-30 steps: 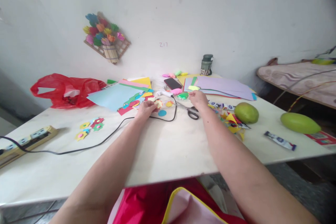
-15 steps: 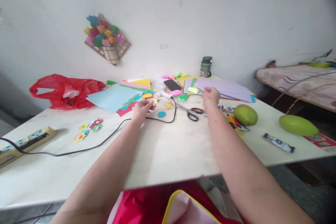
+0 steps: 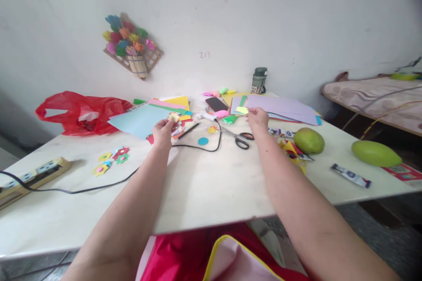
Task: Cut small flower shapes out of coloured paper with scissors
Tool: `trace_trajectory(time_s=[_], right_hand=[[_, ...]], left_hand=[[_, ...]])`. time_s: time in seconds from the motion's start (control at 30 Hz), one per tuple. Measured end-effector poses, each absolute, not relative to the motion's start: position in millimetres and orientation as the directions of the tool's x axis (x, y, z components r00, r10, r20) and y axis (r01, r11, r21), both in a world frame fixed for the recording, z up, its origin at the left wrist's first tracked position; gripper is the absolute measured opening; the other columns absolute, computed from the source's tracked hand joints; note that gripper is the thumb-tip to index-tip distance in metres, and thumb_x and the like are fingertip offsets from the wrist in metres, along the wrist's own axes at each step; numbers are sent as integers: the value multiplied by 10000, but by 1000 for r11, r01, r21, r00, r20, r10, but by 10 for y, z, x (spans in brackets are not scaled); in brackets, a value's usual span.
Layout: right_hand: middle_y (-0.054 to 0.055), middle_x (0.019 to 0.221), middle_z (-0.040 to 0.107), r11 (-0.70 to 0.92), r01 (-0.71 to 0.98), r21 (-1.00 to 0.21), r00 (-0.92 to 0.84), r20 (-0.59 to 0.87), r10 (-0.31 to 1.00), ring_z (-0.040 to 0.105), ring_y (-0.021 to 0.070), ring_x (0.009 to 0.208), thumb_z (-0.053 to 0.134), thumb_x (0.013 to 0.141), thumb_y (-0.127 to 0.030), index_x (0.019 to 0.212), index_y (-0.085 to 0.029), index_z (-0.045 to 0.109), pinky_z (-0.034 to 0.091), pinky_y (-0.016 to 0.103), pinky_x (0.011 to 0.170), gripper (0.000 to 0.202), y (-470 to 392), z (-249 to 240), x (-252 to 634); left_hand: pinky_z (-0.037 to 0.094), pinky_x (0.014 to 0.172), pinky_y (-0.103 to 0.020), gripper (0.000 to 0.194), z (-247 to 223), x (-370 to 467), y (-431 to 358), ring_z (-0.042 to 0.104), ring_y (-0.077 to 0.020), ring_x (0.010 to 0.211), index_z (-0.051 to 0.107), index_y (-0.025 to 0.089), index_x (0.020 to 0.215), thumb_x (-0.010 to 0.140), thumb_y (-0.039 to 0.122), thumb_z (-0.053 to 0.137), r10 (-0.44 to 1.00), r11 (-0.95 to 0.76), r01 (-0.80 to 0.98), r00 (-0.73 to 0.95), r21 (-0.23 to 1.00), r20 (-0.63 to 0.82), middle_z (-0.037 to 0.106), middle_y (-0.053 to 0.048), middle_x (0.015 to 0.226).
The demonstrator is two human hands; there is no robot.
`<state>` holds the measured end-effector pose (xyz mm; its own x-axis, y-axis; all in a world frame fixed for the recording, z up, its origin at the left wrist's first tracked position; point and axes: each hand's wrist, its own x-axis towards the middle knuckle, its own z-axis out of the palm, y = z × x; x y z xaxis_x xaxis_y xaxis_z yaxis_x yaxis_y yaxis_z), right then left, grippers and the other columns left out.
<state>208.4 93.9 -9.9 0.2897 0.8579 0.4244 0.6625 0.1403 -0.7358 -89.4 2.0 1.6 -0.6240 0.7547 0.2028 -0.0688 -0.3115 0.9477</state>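
Note:
Between the fingertips of my left hand [image 3: 163, 133] is a small pale yellow paper flower [image 3: 173, 117], held above the paper scraps. My right hand [image 3: 258, 120] is closed at the edge of a bright yellow-green clay packet [image 3: 242, 110], pinching its end. Black-handled scissors [image 3: 241, 140] lie between my hands, beside a small yellow flower [image 3: 212, 129] and a blue paper disc [image 3: 203, 141]. A white glue gun [image 3: 206, 117] rests behind them, its black cord looping forward. A black pencil-like stick [image 3: 189, 131] lies right of my left hand. Finished-looking paper flowers [image 3: 121, 158] sit at the left.
A red plastic bag [image 3: 82, 114] and power strip [image 3: 36, 180] are at the left. Coloured sheets [image 3: 283, 107] and a phone [image 3: 216, 104] lie at the back, near a green bottle [image 3: 259, 81]. Two green fruits [image 3: 309, 140] and a wrapper [image 3: 351, 175] are at the right.
My left hand has moved left, lifting the pale flower away from the scraps and uncovering the black stick. My right hand has shifted slightly left, onto the yellow-green packet.

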Motion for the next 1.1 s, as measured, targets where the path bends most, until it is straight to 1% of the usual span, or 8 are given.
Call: trace_trajectory(time_s=[0.07,0.17,0.27,0.47,0.63,0.77,0.93,1.1], right_hand=[[65,872,699,137,665,-734,261,400,879,638,191,786,437,777,-166,1056,-169,661,497,304,686,357,832,-85,1935],[48,905,709,208,726,-656,105,405,908,635,198,856,481,788,-189,1004,-212,687,486,295,728,299,655,-62,1681],[37,968,713,319,793,-518,-103,403,909,625,211,936,506,804,-206,1027,-242,689,471,301,783,290,518,-19,1424],[91,1120,674,557,799,-225,-475,332,815,594,255,1034,482,851,-205,1146,-204,652,444,346,856,341,456,58,973],[137,1146,640,698,715,36,-675,291,678,543,277,1094,450,836,-77,1103,-162,647,407,375,901,343,474,100,668],[167,1083,640,752,639,161,-767,207,608,544,270,1066,415,849,-32,1059,-128,649,394,373,910,328,478,115,516],[197,1138,599,761,606,232,-793,246,557,519,285,1121,413,889,-73,1106,-98,616,384,397,938,298,527,24,489],[168,1061,642,777,566,277,-824,172,539,579,279,1044,385,873,-41,1091,-121,619,438,390,867,330,583,82,534]], left_hand=[[478,558,-202,266,20,-910,17,632,-118,584,506,160,603,592,314,723,747,-310,-74,-636,948,194,645,-28,595],[477,562,-220,300,14,-872,3,623,-123,570,489,162,592,584,336,732,788,-272,-73,-590,959,179,632,-25,579],[489,593,-242,321,5,-830,-12,620,-125,570,502,158,613,576,372,739,829,-271,-73,-524,960,195,632,-25,587],[487,605,-242,321,-5,-819,-51,617,-120,566,496,161,612,588,376,732,849,-261,-72,-491,963,194,642,-27,601],[477,587,-224,290,-32,-807,-52,611,-108,552,519,154,628,609,367,715,829,-290,-82,-520,953,207,657,-24,612],[491,607,-228,271,-29,-784,-60,624,-113,576,533,148,635,638,357,706,813,-300,-79,-543,951,211,669,-31,633],[509,634,-232,263,-9,-758,-74,632,-112,580,517,151,631,656,334,704,798,-314,-118,-570,942,195,664,-24,615],[513,624,-229,240,8,-735,-73,639,-117,578,519,144,638,664,297,702,788,-337,-160,-587,928,185,659,-29,598]])
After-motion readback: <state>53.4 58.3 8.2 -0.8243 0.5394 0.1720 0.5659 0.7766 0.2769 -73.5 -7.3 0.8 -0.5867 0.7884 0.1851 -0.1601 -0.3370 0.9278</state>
